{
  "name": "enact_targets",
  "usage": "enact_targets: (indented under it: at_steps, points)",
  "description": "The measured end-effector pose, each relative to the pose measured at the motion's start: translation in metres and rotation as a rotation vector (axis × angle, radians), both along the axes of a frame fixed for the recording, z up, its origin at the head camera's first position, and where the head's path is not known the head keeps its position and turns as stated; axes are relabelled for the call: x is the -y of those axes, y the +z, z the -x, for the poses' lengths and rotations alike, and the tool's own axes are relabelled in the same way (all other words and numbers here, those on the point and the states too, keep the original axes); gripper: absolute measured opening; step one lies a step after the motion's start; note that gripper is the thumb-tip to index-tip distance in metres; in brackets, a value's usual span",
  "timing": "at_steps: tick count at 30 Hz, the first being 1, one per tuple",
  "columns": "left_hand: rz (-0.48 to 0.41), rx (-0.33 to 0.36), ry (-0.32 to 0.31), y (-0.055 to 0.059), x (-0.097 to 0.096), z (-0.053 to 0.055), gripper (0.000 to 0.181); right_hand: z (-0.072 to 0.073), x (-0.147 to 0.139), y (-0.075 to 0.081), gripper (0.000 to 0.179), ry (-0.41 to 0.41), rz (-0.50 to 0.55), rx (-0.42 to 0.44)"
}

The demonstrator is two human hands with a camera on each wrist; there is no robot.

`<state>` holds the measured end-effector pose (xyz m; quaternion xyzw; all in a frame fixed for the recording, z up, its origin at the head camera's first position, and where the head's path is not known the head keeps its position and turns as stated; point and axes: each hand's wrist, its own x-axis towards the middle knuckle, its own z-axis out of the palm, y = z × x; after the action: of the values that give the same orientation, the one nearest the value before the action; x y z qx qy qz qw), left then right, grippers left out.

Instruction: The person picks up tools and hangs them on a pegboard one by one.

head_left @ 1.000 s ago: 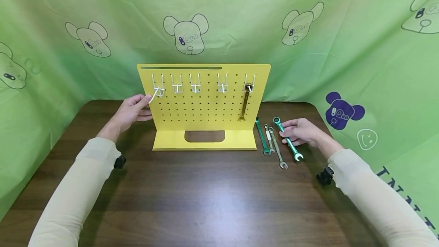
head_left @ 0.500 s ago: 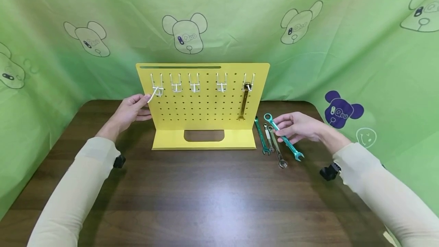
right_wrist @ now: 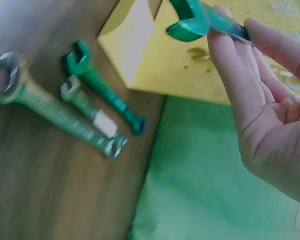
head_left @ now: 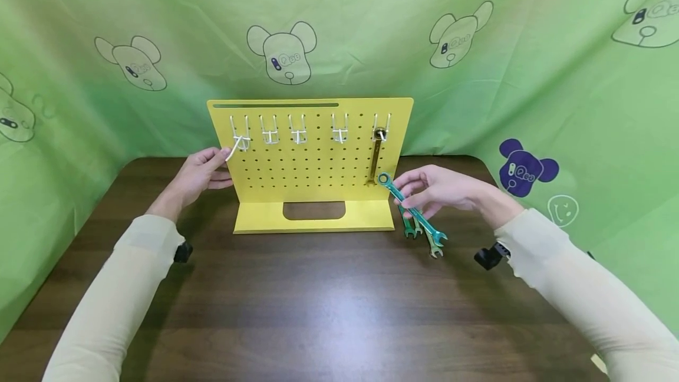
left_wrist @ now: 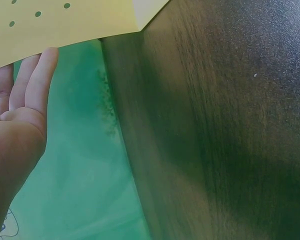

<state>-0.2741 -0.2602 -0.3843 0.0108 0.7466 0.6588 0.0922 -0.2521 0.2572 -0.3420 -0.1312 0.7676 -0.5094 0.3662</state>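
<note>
A yellow pegboard stand (head_left: 318, 194) stands upright on the table. At its left edge my left hand (head_left: 198, 173) grips the panel, thumb in front; its other fingers reach the board's edge in the left wrist view. My right hand (head_left: 437, 186) pinches a teal combination wrench (head_left: 427, 224) between thumb and fingers. The wrench slants, ring end up by the board's lower right edge, open end (right_wrist: 190, 31) down toward me. On the rightmost hook hangs a dark, brassy wrench (head_left: 374, 164). White hooks (head_left: 340, 135) with nothing on them line the panel to its left.
Under the raised wrench, right of the stand, lie a large silver wrench (right_wrist: 60, 118), a small wrench with a white label (right_wrist: 85, 106) and a green wrench (right_wrist: 107, 91). A green printed curtain (head_left: 339, 63) hangs behind the brown table (head_left: 297, 299).
My right hand has carried the teal wrench leftward, over the lying wrenches to the board's right edge. The left hand keeps its grip on the board's left edge.
</note>
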Motion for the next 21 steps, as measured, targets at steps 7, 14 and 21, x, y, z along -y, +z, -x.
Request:
enact_targets:
  at_steps: [7, 14, 21]
  points:
    - [-0.027, 0.003, -0.022, 0.002, 0.001, 0.000, 0.041, 0.000, 0.023, 0.012, 0.044, -0.013, 0.048, -0.035]
    - [-0.038, 0.005, -0.023, 0.002, 0.003, 0.000, 0.039, 0.002, 0.045, 0.015, 0.049, -0.054, 0.087, -0.109]
    - [-0.034, 0.003, -0.028, 0.001, 0.002, -0.002, 0.041, -0.006, 0.067, 0.020, 0.041, -0.118, 0.203, -0.132]
